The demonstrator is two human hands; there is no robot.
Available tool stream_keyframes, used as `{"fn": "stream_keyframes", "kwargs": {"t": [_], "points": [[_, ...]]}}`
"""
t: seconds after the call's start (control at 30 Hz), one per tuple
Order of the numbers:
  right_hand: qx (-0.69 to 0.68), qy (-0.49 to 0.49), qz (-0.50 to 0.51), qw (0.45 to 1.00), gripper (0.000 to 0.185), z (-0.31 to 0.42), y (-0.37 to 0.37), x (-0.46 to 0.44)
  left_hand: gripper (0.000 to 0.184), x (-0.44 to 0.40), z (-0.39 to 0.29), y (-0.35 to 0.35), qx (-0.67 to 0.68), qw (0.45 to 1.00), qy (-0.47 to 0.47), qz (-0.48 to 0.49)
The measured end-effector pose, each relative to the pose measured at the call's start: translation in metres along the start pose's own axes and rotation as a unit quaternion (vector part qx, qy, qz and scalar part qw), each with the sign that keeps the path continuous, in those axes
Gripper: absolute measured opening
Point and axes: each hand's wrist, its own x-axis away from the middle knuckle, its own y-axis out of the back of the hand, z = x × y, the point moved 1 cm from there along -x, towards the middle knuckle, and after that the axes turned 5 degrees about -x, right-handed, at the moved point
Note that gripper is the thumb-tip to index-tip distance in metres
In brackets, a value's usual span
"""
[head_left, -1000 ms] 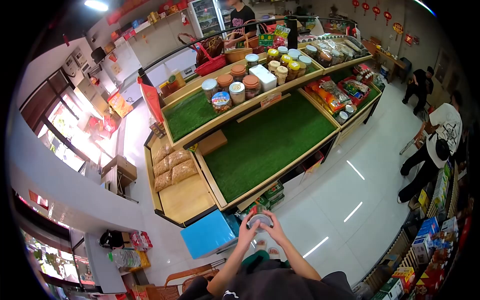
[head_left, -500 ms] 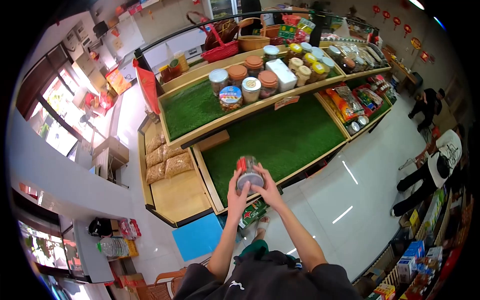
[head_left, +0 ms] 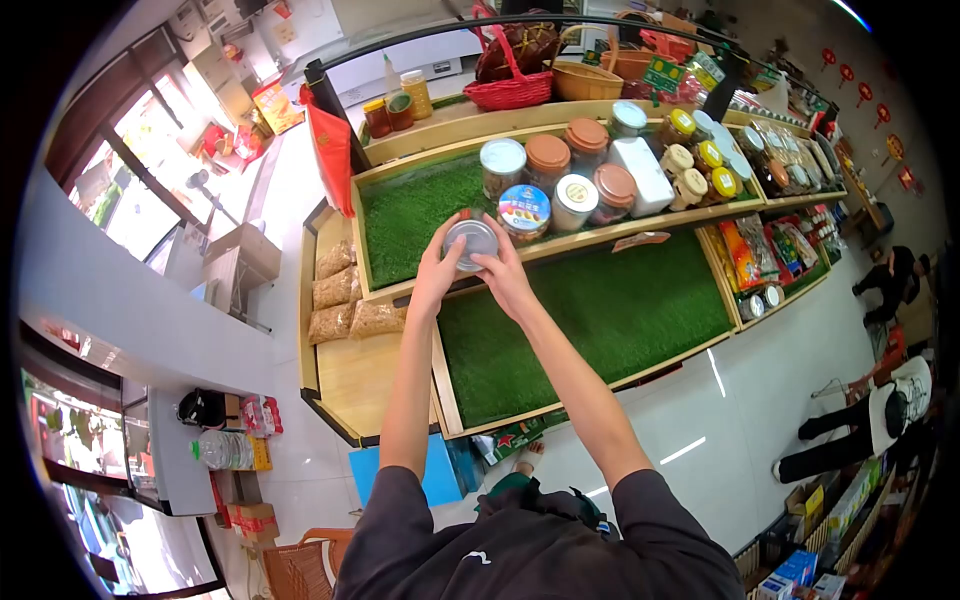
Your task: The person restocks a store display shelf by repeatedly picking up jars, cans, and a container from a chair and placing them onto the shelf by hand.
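Note:
A jar with a silvery lid [head_left: 470, 245] is gripped from both sides, its body mostly hidden below the lid. My left hand [head_left: 436, 268] wraps its left side, thumb on the lid. On the right side, my right hand [head_left: 506, 276] closes around it. The jar is at the front edge of the upper shelf's green turf [head_left: 405, 225]. Just right of it stands a jar with a blue label on its lid [head_left: 524, 208], then a white-lidded jar [head_left: 576, 195]. Behind them are jars with orange lids [head_left: 547, 155] and a white box [head_left: 640, 172].
The lower turf tier [head_left: 590, 325] lies beneath my forearms. Bagged goods [head_left: 335, 290] fill part of the left wooden bin [head_left: 375, 385]. A red basket [head_left: 508, 80] sits behind the shelf. A person [head_left: 865, 415] is at the right, beside crates of goods [head_left: 830, 530].
Both hands have carried the jar up and forward, from over the lower tier to the upper shelf's front edge. The view has shifted, with the shelf appearing farther right.

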Motion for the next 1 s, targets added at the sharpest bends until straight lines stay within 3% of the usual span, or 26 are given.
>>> {"fn": "stream_keyframes", "kwargs": {"t": [0.1, 0.3, 0.43, 0.63, 0.77, 0.83, 0.87, 0.9, 0.97, 1.0], "points": [[-0.012, -0.027, -0.017, 0.999, 0.075, -0.014, 0.008, -0.012, 0.044, -0.036, 0.028, 0.011, -0.023, 0.998, 0.054, 0.031], [-0.154, -0.029, -0.037, 0.987, 0.085, -0.006, 0.013, -0.027, 0.046, -0.070, 0.030, 0.004, -0.027, 0.998, 0.056, 0.015], [-0.106, -0.030, -0.041, 0.993, 0.085, -0.005, 0.011, -0.021, 0.054, -0.079, 0.037, 0.002, -0.020, 0.998, 0.048, -0.025], [-0.047, -0.078, -0.007, 0.996, 0.071, 0.013, 0.051, 0.051, 0.060, -0.045, 0.054, 0.001, -0.009, 0.993, 0.092, -0.075], [-0.023, -0.171, 0.027, 0.985, 0.054, 0.010, 0.132, 0.157, 0.050, 0.028, 0.066, -0.012, 0.043, 0.991, 0.031, -0.123], [-0.142, -0.216, -0.104, 0.960, 0.053, 0.005, 0.181, 0.234, 0.037, 0.087, 0.086, -0.028, 0.031, 0.992, 0.023, -0.121], [-0.187, -0.214, -0.217, 0.934, 0.057, 0.012, 0.194, 0.274, 0.035, 0.120, 0.098, -0.036, 0.029, 0.993, 0.064, -0.093], [-0.289, -0.173, -0.283, 0.898, 0.049, 0.003, 0.232, 0.321, 0.035, 0.155, 0.113, -0.045, -0.004, 0.996, 0.072, -0.060], [-0.286, -0.135, -0.480, 0.818, 0.033, -0.013, 0.312, 0.431, 0.036, 0.230, 0.159, -0.054, -0.068, 0.984, 0.163, 0.022], [-0.268, -0.112, -0.567, 0.771, 0.026, -0.019, 0.350, 0.485, 0.039, 0.269, 0.186, -0.059, -0.097, 0.958, 0.268, 0.006]]}}
